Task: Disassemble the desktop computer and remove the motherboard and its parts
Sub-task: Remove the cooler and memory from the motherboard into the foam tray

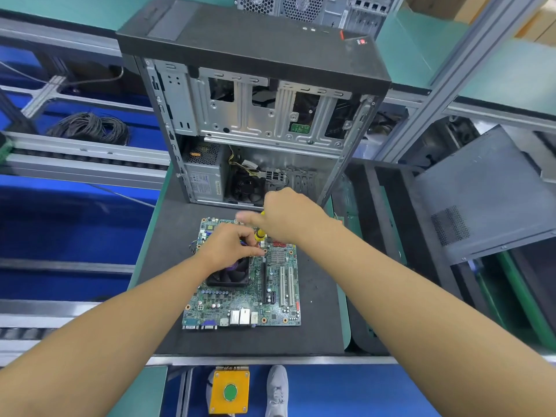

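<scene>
On the black mat [168,236] in front of me the motherboard [246,296] lies flat, port row toward the near edge, fully out of the computer case [255,115] that stands open just behind it. From the head camera I see my left hand [225,249] resting over the CPU fan [228,278] on the board's left half, fingers curled, thumb and forefinger drawn together beside the lower end of the screwdriver [259,234] — whether they actually pinch its shaft I cannot tell. My right hand [288,218] is above the board's far edge, wrapped round the screwdriver's yellow handle; it is blurred, and the tip is hidden behind the left fingers. Inside the case the power supply [204,179] sits at lower left, with loose wires beside it. To the right, a grey side panel [481,188] lies tilted, well apart from the board. Off to the left a coil of black cable [90,127] lies in a blue bin. Below the table edge there is a yellow box with a green button [230,389], and a grey shoe [276,389] just beside it.
</scene>
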`<state>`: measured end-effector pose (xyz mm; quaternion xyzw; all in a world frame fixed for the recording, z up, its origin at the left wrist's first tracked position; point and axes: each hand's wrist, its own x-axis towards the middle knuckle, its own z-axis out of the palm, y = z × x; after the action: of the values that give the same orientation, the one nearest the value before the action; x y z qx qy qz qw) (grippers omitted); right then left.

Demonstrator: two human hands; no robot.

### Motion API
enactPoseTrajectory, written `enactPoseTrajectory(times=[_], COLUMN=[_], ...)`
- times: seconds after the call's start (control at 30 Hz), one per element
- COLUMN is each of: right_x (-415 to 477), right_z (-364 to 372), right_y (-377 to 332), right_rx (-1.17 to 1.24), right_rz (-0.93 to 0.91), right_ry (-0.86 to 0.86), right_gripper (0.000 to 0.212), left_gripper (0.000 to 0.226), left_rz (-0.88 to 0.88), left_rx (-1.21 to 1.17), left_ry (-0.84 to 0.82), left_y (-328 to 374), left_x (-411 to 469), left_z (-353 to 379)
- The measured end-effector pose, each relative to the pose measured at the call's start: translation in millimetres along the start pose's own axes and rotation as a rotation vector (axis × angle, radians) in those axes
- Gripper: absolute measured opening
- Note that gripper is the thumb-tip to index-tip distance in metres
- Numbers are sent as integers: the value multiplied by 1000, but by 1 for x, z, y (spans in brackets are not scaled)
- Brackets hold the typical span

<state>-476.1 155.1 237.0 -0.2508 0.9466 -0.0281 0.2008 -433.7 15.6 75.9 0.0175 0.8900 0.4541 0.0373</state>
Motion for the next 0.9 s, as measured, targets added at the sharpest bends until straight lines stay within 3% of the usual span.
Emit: enactPoseTrajectory(times=[0.07, 0.27, 0.5, 0.63, 0.7, 0.77, 0.9], right_x=[-1, -2, -3, -1, -2, -4, -4], right_z=[3, 6, 4, 3, 3, 4, 9], right_y=[-5, -7, -6, -3, -1, -4, -10], right_rx=[-93, -187, -126, -43, 21, -98, -277], right_rz=[24, -194, -363, -183, -53, -13, -167], right_ry=[39, 49, -34, -89, -5, 42, 31], right_gripper=[55, 13, 33, 54, 60, 58, 33], left_gripper=[25, 22, 38, 25, 17, 11, 8], left_rz=[9, -31, -53, -87, -51, -29, -24], left_rx=[-11, -62, -124, -99, -87, -49, -16], left_ry=[11, -30, -126, -69, -95, -91, -56], left_y=[-1, -2, -2, -3, -2, -1, 0], left_x=[0, 2, 2, 2, 2, 2, 1], left_z=[1, -1, -11, -5, -5, -5, -3])
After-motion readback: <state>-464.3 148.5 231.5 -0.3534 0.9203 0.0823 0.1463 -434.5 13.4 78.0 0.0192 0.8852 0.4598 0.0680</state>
